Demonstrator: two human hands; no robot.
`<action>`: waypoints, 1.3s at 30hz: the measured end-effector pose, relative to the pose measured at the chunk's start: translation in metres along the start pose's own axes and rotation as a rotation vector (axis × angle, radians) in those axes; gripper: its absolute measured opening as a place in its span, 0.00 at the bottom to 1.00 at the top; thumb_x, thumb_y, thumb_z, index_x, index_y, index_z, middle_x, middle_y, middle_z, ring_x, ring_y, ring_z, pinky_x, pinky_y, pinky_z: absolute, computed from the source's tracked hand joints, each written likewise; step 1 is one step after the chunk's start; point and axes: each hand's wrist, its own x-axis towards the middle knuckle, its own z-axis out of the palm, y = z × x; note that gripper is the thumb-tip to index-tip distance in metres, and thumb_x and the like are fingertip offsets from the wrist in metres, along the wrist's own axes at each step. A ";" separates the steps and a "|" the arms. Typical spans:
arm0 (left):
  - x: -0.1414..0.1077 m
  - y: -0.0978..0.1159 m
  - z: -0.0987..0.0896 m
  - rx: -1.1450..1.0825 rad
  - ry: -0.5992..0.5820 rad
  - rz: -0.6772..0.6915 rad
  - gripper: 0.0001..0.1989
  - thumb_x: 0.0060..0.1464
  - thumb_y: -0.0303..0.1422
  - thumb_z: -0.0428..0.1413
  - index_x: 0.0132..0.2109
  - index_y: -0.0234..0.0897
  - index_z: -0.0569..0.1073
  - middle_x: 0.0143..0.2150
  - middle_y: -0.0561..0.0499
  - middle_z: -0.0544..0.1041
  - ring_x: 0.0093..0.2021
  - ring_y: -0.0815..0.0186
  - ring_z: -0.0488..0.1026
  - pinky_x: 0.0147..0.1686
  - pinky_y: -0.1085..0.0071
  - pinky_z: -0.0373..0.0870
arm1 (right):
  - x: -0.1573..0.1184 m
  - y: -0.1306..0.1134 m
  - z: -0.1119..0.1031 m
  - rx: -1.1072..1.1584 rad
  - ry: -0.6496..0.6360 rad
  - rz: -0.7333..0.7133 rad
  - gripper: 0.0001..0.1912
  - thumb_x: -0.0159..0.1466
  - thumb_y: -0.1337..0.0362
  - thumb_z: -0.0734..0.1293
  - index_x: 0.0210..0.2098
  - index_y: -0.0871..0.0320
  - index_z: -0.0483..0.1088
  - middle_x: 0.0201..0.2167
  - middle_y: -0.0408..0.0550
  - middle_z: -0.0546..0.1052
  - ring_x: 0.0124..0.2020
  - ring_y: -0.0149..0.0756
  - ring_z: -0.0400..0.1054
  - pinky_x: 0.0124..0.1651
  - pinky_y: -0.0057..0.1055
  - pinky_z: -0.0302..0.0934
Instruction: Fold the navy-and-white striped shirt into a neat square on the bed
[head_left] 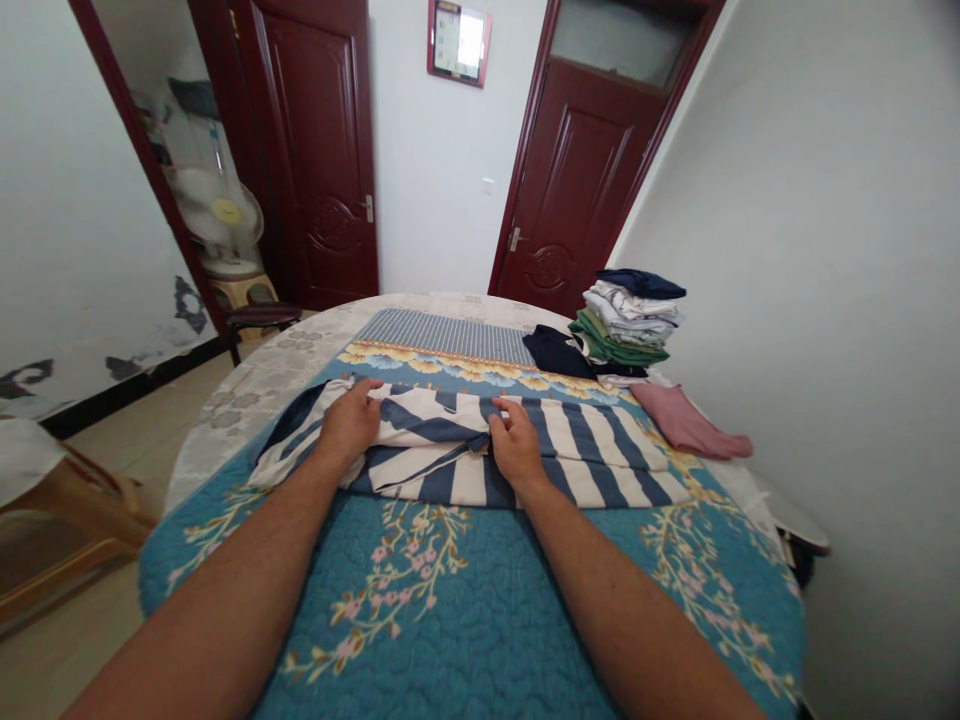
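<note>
A blue-and-white striped garment lies in a long folded strip across the teal floral cloth on the table. Toward the strip's left end, my left hand has its fingers closed on the fabric near the upper edge. My right hand pinches the same fabric near the middle, where it bunches into a small crease. The striped fabric between the hands is slightly rumpled. To the right of my right hand, the strip lies flat.
A stack of folded clothes stands at the back right, beside a dark garment and a pink one. A wooden stool is at the left. Two dark red doors and a fan are farther back.
</note>
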 end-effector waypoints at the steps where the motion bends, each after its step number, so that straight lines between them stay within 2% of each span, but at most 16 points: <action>1: 0.000 0.000 0.000 -0.003 0.004 -0.001 0.23 0.63 0.32 0.50 0.62 0.38 0.76 0.47 0.44 0.84 0.50 0.54 0.80 0.54 0.63 0.72 | 0.000 -0.002 -0.003 -0.045 -0.003 -0.015 0.16 0.67 0.61 0.63 0.51 0.58 0.75 0.47 0.52 0.80 0.38 0.38 0.73 0.50 0.36 0.66; 3: 0.001 -0.002 0.001 -0.008 0.009 0.000 0.23 0.63 0.32 0.49 0.61 0.38 0.77 0.48 0.44 0.84 0.51 0.53 0.80 0.55 0.62 0.72 | -0.002 -0.006 -0.009 -0.170 -0.058 -0.069 0.10 0.67 0.62 0.63 0.42 0.56 0.75 0.38 0.48 0.79 0.38 0.39 0.72 0.47 0.34 0.64; 5: 0.003 -0.005 0.002 -0.014 0.018 0.000 0.22 0.63 0.32 0.49 0.60 0.37 0.78 0.50 0.43 0.84 0.52 0.52 0.80 0.56 0.60 0.72 | -0.007 -0.011 -0.014 -0.307 -0.171 -0.136 0.06 0.67 0.63 0.65 0.35 0.55 0.73 0.32 0.46 0.76 0.36 0.38 0.70 0.44 0.33 0.61; 8: 0.008 -0.011 0.003 -0.024 0.044 0.008 0.22 0.63 0.31 0.49 0.59 0.35 0.79 0.54 0.41 0.83 0.56 0.51 0.79 0.59 0.58 0.71 | -0.018 -0.017 -0.016 -0.484 -0.288 -0.216 0.09 0.64 0.57 0.71 0.35 0.55 0.72 0.34 0.47 0.75 0.40 0.40 0.68 0.45 0.34 0.59; 11: 0.012 -0.016 0.003 -0.028 0.047 0.005 0.21 0.62 0.31 0.50 0.58 0.34 0.79 0.58 0.39 0.81 0.59 0.50 0.77 0.62 0.57 0.70 | -0.027 -0.019 -0.010 -0.587 -0.292 -0.233 0.11 0.64 0.56 0.73 0.38 0.55 0.72 0.39 0.50 0.75 0.44 0.43 0.67 0.47 0.36 0.59; 15: 0.015 -0.018 0.000 -0.033 0.031 -0.008 0.21 0.62 0.32 0.50 0.58 0.34 0.78 0.57 0.39 0.82 0.58 0.50 0.77 0.61 0.57 0.70 | -0.028 -0.016 -0.004 -0.562 -0.265 -0.258 0.03 0.65 0.66 0.69 0.39 0.56 0.72 0.41 0.50 0.75 0.46 0.43 0.66 0.50 0.37 0.58; 19: 0.016 -0.018 -0.004 -0.040 0.039 -0.041 0.21 0.62 0.32 0.50 0.57 0.34 0.79 0.54 0.39 0.82 0.54 0.51 0.78 0.58 0.58 0.71 | -0.023 -0.014 -0.011 -0.501 -0.272 -0.343 0.06 0.63 0.71 0.67 0.40 0.57 0.72 0.41 0.49 0.76 0.48 0.42 0.67 0.51 0.36 0.57; 24: 0.018 -0.021 -0.007 -0.064 0.057 -0.109 0.20 0.62 0.34 0.51 0.57 0.37 0.79 0.49 0.42 0.84 0.50 0.52 0.80 0.53 0.61 0.73 | -0.019 -0.014 -0.020 -0.609 -0.381 -0.332 0.07 0.60 0.72 0.66 0.36 0.56 0.72 0.37 0.49 0.77 0.43 0.42 0.67 0.46 0.36 0.54; 28: 0.016 -0.020 -0.008 0.012 0.050 -0.028 0.20 0.62 0.32 0.50 0.55 0.35 0.80 0.55 0.40 0.82 0.56 0.51 0.78 0.59 0.61 0.71 | -0.018 -0.016 -0.024 -0.616 -0.473 -0.358 0.07 0.59 0.72 0.66 0.35 0.55 0.74 0.36 0.48 0.78 0.42 0.42 0.67 0.45 0.36 0.54; 30: 0.013 -0.017 -0.008 0.046 0.041 -0.007 0.20 0.62 0.33 0.50 0.56 0.36 0.79 0.54 0.40 0.83 0.55 0.51 0.78 0.57 0.60 0.71 | -0.019 -0.018 -0.026 -0.607 -0.504 -0.384 0.07 0.59 0.72 0.67 0.34 0.55 0.75 0.35 0.47 0.78 0.41 0.41 0.67 0.45 0.36 0.54; 32: 0.011 -0.015 -0.011 0.052 0.039 -0.024 0.20 0.63 0.36 0.51 0.57 0.37 0.79 0.51 0.41 0.84 0.52 0.51 0.80 0.54 0.60 0.73 | -0.020 -0.019 -0.026 -0.595 -0.498 -0.382 0.05 0.60 0.70 0.67 0.33 0.55 0.75 0.33 0.47 0.77 0.40 0.41 0.67 0.45 0.36 0.55; 34: 0.010 -0.014 -0.016 0.030 0.058 -0.045 0.20 0.63 0.37 0.51 0.56 0.37 0.79 0.48 0.43 0.84 0.51 0.52 0.80 0.54 0.61 0.73 | -0.021 -0.020 -0.024 -0.562 -0.418 -0.354 0.05 0.65 0.66 0.67 0.34 0.55 0.75 0.33 0.47 0.78 0.40 0.42 0.68 0.46 0.36 0.56; 37: 0.009 -0.014 -0.029 -0.027 0.117 -0.082 0.19 0.63 0.34 0.49 0.54 0.38 0.80 0.46 0.46 0.85 0.51 0.55 0.81 0.55 0.63 0.73 | -0.020 -0.018 -0.015 -0.483 -0.248 -0.304 0.12 0.72 0.60 0.64 0.49 0.58 0.76 0.39 0.50 0.80 0.45 0.43 0.70 0.51 0.37 0.58; 39: 0.008 -0.012 -0.036 -0.017 0.194 -0.089 0.18 0.63 0.33 0.48 0.52 0.38 0.80 0.46 0.45 0.85 0.50 0.55 0.81 0.55 0.63 0.73 | -0.019 -0.015 -0.006 -0.454 -0.229 -0.302 0.18 0.73 0.59 0.63 0.60 0.58 0.72 0.43 0.51 0.81 0.47 0.45 0.71 0.54 0.38 0.59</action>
